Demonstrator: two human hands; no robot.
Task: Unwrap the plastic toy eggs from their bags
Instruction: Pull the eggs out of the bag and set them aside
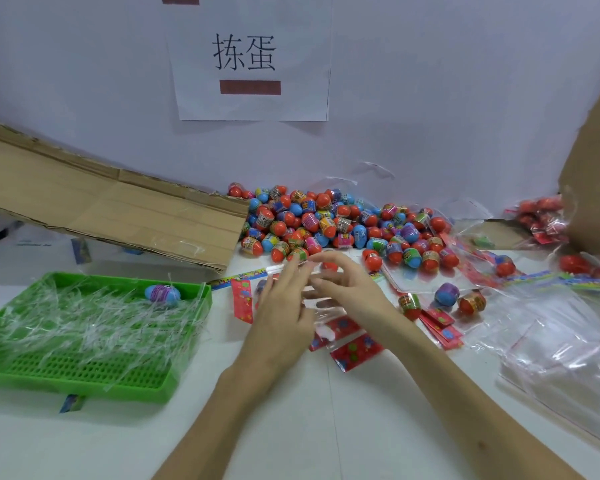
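Note:
My left hand and my right hand meet above the middle of the white table. Between them they pinch a clear plastic bag with a red printed header; motion blur hides what is inside it. A big pile of red, blue and purple toy eggs lies just behind my hands against the wall. Three loose eggs sit to the right of my right wrist. A blue and purple egg rests in the green tray.
The green tray at the left holds several clear plastic strips. Red header cards lie under my hands. Empty clear bags are heaped at the right. A flattened cardboard sheet leans at the left and a cardboard box stands at the right.

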